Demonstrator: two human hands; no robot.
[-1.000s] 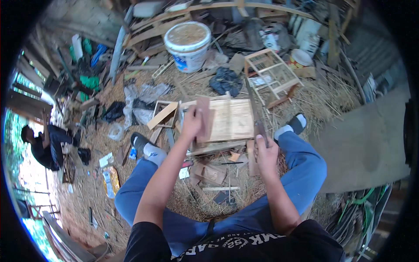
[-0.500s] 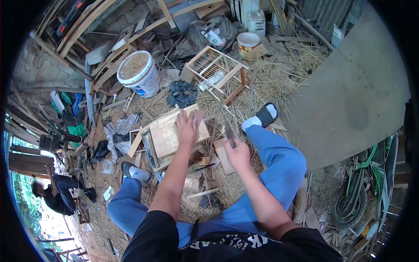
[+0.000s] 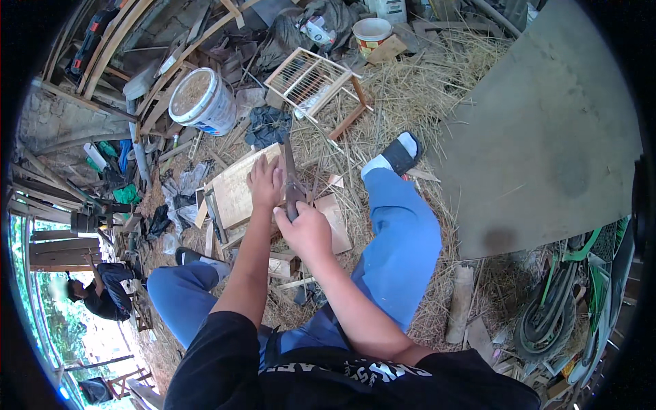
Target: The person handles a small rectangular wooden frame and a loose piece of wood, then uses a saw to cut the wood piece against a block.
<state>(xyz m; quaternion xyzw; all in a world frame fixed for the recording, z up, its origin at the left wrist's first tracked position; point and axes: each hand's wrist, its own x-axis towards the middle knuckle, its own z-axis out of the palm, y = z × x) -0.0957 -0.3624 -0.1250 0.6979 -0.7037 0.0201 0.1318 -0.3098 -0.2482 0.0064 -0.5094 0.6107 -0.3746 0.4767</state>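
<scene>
A: State the principal hazard.

B: A cut to the left hand (image 3: 265,181). The saw (image 3: 290,171) lies just beside its fingers, the blade running up past them along the right end of the board (image 3: 236,188). A slip or a sideways jump of the teeth would be the cause.

A: Any second finding?

B: Movement of the board. One hand rests on it, and what bears it from below is mostly hidden. In my judgement, uneven pressure could make it rock and the blade bind. A dark bar (image 3: 215,213) at the board's left edge might also be knocked off; its kind is unclear.

A: Condition of the grip?

B: Right hand (image 3: 307,232): fingers wrapped round the saw's handle, well closed, the thumb along it. Left hand: palm down, fingers somewhat spread, laid on the board near its right end. Nothing shows clasped in it; whether a small piece is pinned beneath, I cannot tell.

A: Position of the saw and board relative to the grip?

B: The handle is within the right fist, and the blade points ahead, away from the body. The board lies ahead and to the left of that fist, directly under the left hand. Whether the teeth touch wood cannot be determined. An offcut (image 3: 333,222) lies to the right of the fist, on the straw (image 3: 444,89).
</scene>
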